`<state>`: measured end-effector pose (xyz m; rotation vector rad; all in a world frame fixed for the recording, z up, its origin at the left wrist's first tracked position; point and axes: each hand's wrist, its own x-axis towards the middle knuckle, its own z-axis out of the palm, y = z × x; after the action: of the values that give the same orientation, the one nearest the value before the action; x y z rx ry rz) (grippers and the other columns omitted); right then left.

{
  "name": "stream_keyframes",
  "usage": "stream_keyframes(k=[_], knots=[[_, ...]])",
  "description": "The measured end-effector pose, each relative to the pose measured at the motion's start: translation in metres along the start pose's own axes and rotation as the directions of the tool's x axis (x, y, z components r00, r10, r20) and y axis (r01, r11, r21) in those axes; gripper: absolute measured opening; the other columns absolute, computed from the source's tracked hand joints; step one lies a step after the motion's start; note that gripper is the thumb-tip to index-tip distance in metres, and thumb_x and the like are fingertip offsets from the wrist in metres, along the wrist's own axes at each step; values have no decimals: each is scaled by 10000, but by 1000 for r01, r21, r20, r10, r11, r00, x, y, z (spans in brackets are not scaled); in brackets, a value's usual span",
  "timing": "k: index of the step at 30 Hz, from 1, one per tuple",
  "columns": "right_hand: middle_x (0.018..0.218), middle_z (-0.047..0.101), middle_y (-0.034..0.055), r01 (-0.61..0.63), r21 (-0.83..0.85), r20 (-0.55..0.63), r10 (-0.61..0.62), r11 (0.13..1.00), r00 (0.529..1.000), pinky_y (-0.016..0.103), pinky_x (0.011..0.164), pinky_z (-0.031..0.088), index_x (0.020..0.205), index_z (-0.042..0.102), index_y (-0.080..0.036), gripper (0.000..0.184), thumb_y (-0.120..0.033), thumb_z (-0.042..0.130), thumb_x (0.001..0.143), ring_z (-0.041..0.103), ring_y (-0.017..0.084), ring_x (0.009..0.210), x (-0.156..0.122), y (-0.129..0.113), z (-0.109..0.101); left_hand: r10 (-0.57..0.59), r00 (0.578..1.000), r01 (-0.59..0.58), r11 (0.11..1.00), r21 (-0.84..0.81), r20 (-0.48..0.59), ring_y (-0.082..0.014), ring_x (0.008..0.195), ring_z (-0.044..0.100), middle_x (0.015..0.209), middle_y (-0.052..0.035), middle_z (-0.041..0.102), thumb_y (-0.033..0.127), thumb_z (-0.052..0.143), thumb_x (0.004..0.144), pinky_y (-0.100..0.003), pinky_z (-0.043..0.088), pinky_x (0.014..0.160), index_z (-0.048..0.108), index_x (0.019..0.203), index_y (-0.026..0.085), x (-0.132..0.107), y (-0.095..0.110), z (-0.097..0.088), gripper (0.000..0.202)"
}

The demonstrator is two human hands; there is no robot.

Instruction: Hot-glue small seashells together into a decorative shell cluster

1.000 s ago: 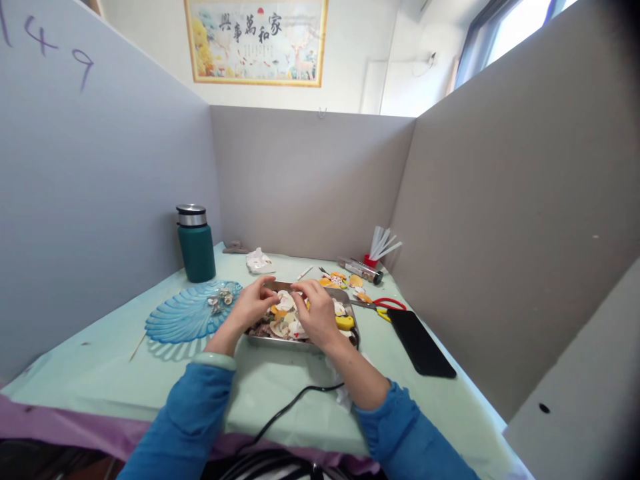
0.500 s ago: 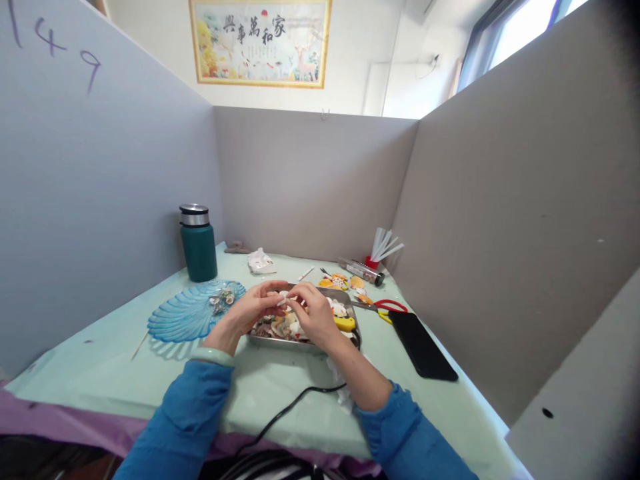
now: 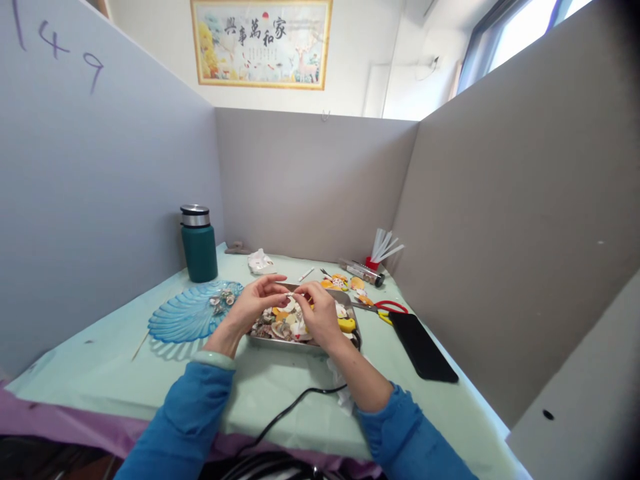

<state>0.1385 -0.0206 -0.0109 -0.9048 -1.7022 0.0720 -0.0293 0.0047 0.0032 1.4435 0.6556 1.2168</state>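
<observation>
Fingertips of my left hand [image 3: 254, 308] and my right hand [image 3: 321, 316] meet in a pinch above a metal tray [image 3: 285, 343]. Between them is a small, thin white piece [image 3: 289, 295], too small to name and partly covered by the fingers. The tray below holds many seashells [image 3: 280, 330] in white, orange and brown. A yellow object [image 3: 347, 325] lies at its right end, partly hidden behind my right hand. To the left of my left hand, a blue shell-shaped plate [image 3: 183, 312] carries several small shells [image 3: 225, 299].
A green bottle [image 3: 199, 247] stands back left. Orange shell pieces [image 3: 334, 283], scissors [image 3: 390, 307], a clear tube [image 3: 361, 271], a red cup of white sticks [image 3: 373, 262] and a black phone [image 3: 423, 347] lie right. A black cable [image 3: 295, 401] crosses the front; grey partitions [image 3: 315, 180] surround the table.
The small white piece has turned and now shows a thinner side. My fingers have shifted slightly around it, and more shells show beneath my hands.
</observation>
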Motion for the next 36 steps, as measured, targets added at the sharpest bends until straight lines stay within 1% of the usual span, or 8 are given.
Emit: stream_keyframes(k=[7,15,21,29,31,33,35,36], knots=[[799,596,16,-2,-2,-8,2,1000,1000,252,676,411,777,580,-194,111,-218,538,877,547,144,719,0,-1,0,55,998,-55,998,9,-41,-141,714,640,813,-29,670,229,767,643,-293,518,725,566,1077,149,1,-1,5,485],[805,598,18,-12,-23,-11,12,1000,1000,253,687,402,780,583,-193,108,-215,539,875,540,146,729,0,-1,-1,27,996,-27,1000,0,-85,-134,676,636,759,-8,670,249,785,610,-272,508,688,576,1042,156,2,-2,6,488],[798,592,13,-21,-21,-10,21,1000,1000,253,683,397,775,576,-194,107,-214,545,875,537,144,721,1,0,-1,40,997,-42,999,-17,-71,-124,688,635,776,-7,665,237,773,636,-258,506,693,560,1066,157,2,-3,5,486],[802,597,18,-23,-31,2,23,999,1000,258,689,404,772,583,-193,116,-222,543,877,539,148,721,-1,-1,0,40,996,-41,999,-12,-77,-138,687,646,779,-17,664,265,763,649,-272,507,695,558,1073,152,1,-2,5,484],[820,607,27,-24,-17,-2,24,1000,1000,266,712,416,797,603,-195,121,-226,524,884,552,156,747,0,0,0,37,996,-39,999,-19,-87,-138,680,646,771,-13,662,268,770,637,-274,507,694,561,1068,151,2,-3,5,493],[873,620,44,-27,19,-30,28,999,999,285,775,426,861,626,-197,146,-223,487,898,566,170,822,3,0,-2,34,994,-37,999,-28,-107,-136,670,645,761,-8,659,272,775,626,-275,507,691,562,1063,150,3,-4,4,501],[943,626,61,-41,93,-80,49,995,996,311,845,424,934,636,-195,183,-223,457,907,566,183,909,8,-9,-7,25,991,-30,999,-32,-132,-133,658,642,749,-4,656,273,777,619,-272,507,680,561,1059,149,3,-5,4,505],[965,626,65,-63,151,-102,79,986,992,318,862,425,947,636,-195,186,-234,458,907,565,187,934,10,-19,-10,20,990,-25,999,-30,-139,-133,658,642,751,-5,657,273,775,619,-270,507,676,561,1057,148,3,-5,4,504]])
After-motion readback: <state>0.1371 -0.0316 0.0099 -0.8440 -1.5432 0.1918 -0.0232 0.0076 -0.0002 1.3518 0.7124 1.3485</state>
